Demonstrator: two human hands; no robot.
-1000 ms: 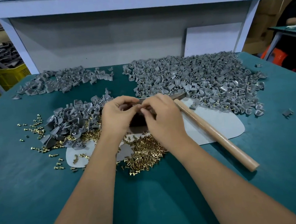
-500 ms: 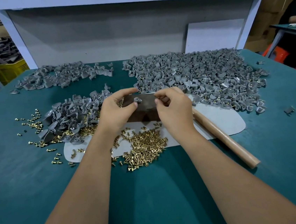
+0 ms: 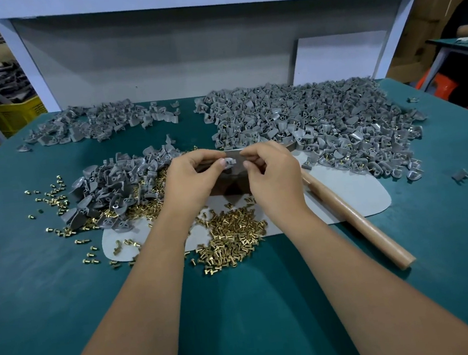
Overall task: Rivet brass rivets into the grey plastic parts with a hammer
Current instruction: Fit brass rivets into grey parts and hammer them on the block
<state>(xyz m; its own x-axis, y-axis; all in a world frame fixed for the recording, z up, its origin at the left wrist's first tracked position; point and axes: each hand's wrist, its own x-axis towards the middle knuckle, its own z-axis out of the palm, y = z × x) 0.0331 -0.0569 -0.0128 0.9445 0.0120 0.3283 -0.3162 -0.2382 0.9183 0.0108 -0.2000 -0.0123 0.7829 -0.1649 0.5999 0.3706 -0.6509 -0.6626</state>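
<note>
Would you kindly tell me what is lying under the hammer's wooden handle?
The wooden handle lies across a pale grey mat, its free end resting on the green table. Its head end is hidden behind the right hand, so what is under that end cannot be seen.

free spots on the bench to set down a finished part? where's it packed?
Bare green mat: the near-left corner below the scattered rivets, the near-right corner past the hammer handle, and the strip between the two forearms. The white pad is bare right of the handle. Crowded: the big grey-part pile at back right, the left pile, the rivet heap.
</note>
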